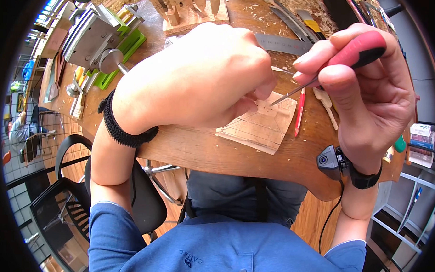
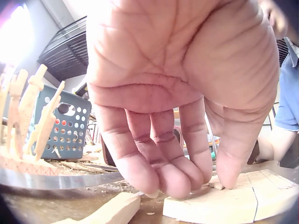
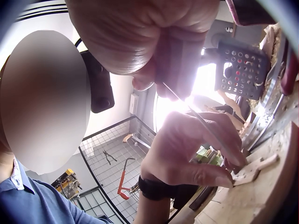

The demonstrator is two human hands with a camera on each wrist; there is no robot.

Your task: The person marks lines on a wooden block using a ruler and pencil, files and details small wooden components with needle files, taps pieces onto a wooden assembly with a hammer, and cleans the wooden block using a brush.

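My right hand [image 1: 372,88] grips the red and black handle [image 1: 357,50] of a thin metal tool, its shaft [image 1: 295,92] slanting down toward a pale wooden board [image 1: 261,130] with pencil lines. Palm down over the board's upper left part is my left hand [image 1: 205,78]. Its thumb and bent fingers pinch a small wooden piece [image 3: 254,172] against the board, as the right wrist view shows. In the left wrist view the left hand [image 2: 182,93] hides most of that small piece [image 2: 216,183]. The tool's tip is close to the left fingertips; contact cannot be told.
A red pencil [image 1: 300,112] lies right of the board, beside a carved wooden piece [image 1: 326,106]. Behind are a steel ruler [image 1: 283,44], a stand of carved pieces [image 1: 197,22] and wood shavings. A vise [image 1: 94,40] with green parts stands at the left.
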